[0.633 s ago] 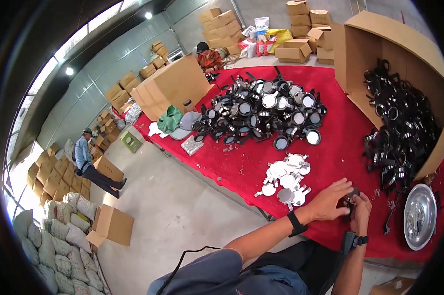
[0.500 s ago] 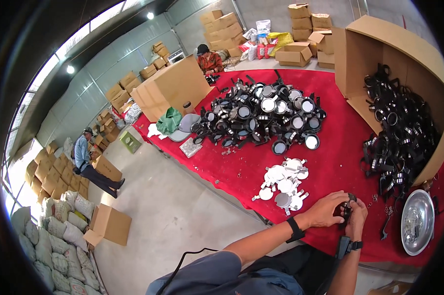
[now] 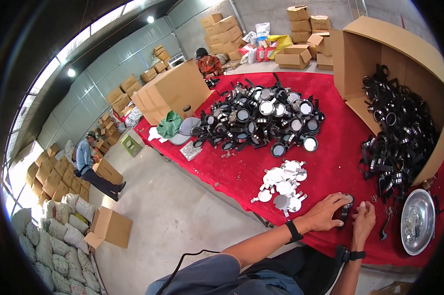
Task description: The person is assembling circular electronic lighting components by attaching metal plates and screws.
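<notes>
Over the red-covered table, my left hand (image 3: 325,212) grips a black round ring-shaped part (image 3: 347,207) with a shiny rim, thumb and fingers around its side. Just to the right, my right hand (image 3: 363,222) is off the part, its fingers loosely bent and apart, and nothing shows in them. Left of my hands lies a small pile of white round discs with tabs (image 3: 284,187). Beyond it is a large heap of black round parts with pale faces and straps (image 3: 261,110).
A big open carton (image 3: 352,64) on the right spills black ring parts (image 3: 399,130). Near my right hand sits a metal bowl (image 3: 430,216) with small clear pieces. Another carton (image 3: 170,88), a green cloth (image 3: 169,124) and a cap (image 3: 188,126) stand farther left. Two people work farther off.
My right hand has come away from the black part and moved slightly right. My left hand keeps hold of the part, which now shows more plainly.
</notes>
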The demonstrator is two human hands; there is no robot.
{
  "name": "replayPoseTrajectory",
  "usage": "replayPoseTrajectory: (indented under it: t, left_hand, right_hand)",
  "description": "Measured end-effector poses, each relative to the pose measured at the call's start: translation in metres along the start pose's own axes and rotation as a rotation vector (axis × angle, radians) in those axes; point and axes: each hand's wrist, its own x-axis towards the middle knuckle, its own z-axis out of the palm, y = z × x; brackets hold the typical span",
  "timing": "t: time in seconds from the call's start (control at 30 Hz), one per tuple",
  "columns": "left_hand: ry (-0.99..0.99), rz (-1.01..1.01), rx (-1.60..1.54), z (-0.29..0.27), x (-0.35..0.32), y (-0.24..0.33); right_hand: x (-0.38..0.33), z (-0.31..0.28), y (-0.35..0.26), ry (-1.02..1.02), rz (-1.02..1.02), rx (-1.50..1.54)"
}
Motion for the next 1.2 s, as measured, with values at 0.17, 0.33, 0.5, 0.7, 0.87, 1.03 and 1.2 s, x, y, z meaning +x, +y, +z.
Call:
replayPoseTrajectory:
  t: [0.17, 0.33, 0.5, 0.7, 0.87, 1.03, 1.2]
  left_hand:
    - [0.032, 0.018, -0.008, 0.004, 0.001, -0.001]
    - [0.036, 0.028, 0.035, 0.006, 0.001, -0.006]
    - [0.055, 0.076, 0.040, 0.008, 0.009, -0.005]
    - [0.148, 0.203, 0.039, -0.005, 0.019, -0.003]
    - [0.066, 0.014, 0.088, -0.007, 0.021, -0.005]
    - [0.022, -0.009, 0.033, 0.000, 0.023, 0.008]
    - [0.023, -0.035, 0.038, 0.001, 0.022, 0.008]
  right_hand:
    - [-0.009, -0.024, 0.012, 0.102, -0.152, -0.318]
    - [-0.022, -0.015, 0.019, 0.168, -0.389, -0.373]
    - [-0.025, -0.020, 0.022, 0.185, -0.386, -0.364]
    - [-0.024, -0.013, 0.006, 0.158, -0.401, -0.292]
    - [-0.020, -0.049, 0.002, 0.275, -0.345, -0.355]
    - [-0.006, -0.099, 0.009, 0.356, -0.381, -0.518]
    - [0.012, -0.090, -0.001, 0.284, -0.503, -0.642]
